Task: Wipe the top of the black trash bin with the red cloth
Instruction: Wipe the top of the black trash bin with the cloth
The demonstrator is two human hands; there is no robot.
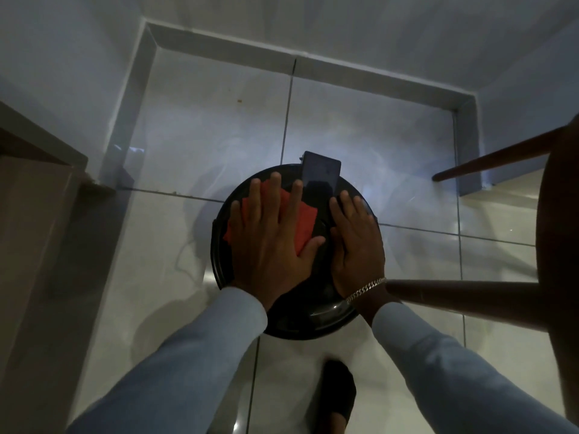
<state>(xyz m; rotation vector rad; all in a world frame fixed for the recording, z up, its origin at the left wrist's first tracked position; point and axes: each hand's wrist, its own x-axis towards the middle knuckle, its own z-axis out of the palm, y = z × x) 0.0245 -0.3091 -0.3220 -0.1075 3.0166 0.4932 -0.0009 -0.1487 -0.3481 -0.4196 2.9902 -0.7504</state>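
Note:
A round black trash bin (pixel 316 321) stands on the tiled floor, seen from straight above, its glossy lid filling the middle of the view. A red cloth (pixel 305 222) lies flat on the left half of the lid. My left hand (pixel 271 233) presses down on the cloth with its fingers spread, covering most of it. My right hand (pixel 355 242) rests flat on the right side of the lid, fingers together, a metal chain bracelet at its wrist. The bin's black pedal or hinge tab (pixel 321 172) sticks out at the far edge.
A dark wooden stool (pixel 557 245) stands at the right, one leg (pixel 463 292) reaching over the bin's right edge. A brown cabinet (pixel 34 198) sits at the left. Walls with grey skirting (pixel 282 54) enclose the far side. My dark-shod foot (pixel 336 393) is just before the bin.

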